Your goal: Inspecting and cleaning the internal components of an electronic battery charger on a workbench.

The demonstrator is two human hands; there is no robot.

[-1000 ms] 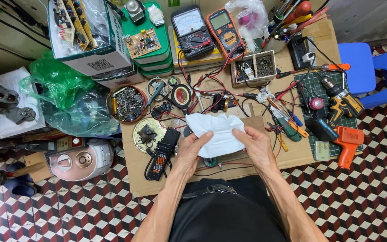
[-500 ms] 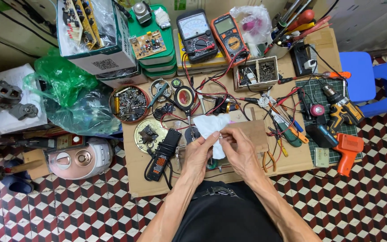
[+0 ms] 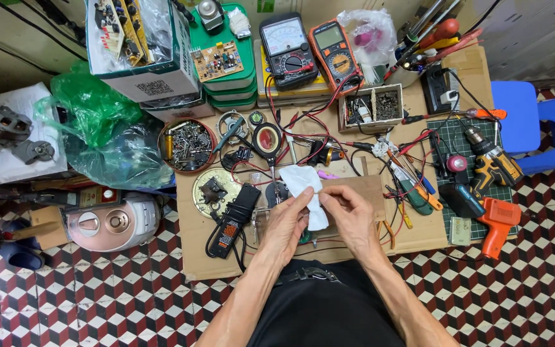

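I have a white cloth (image 3: 304, 193), soft and crumpled, bunched into a loose upright strip rather than spread flat. Its upper part fans out wider toward the far side, and its lower end hangs down just past my thumbs. It sits near the middle of the cardboard-covered bench (image 3: 419, 238), toward the near edge, pinched at its right edge between my fingers (image 3: 311, 195).

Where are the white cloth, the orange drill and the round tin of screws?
white cloth (image 3: 298, 182), head view, upper fold.
orange drill (image 3: 497, 215), head view, its body.
round tin of screws (image 3: 188, 145), head view, its contents.
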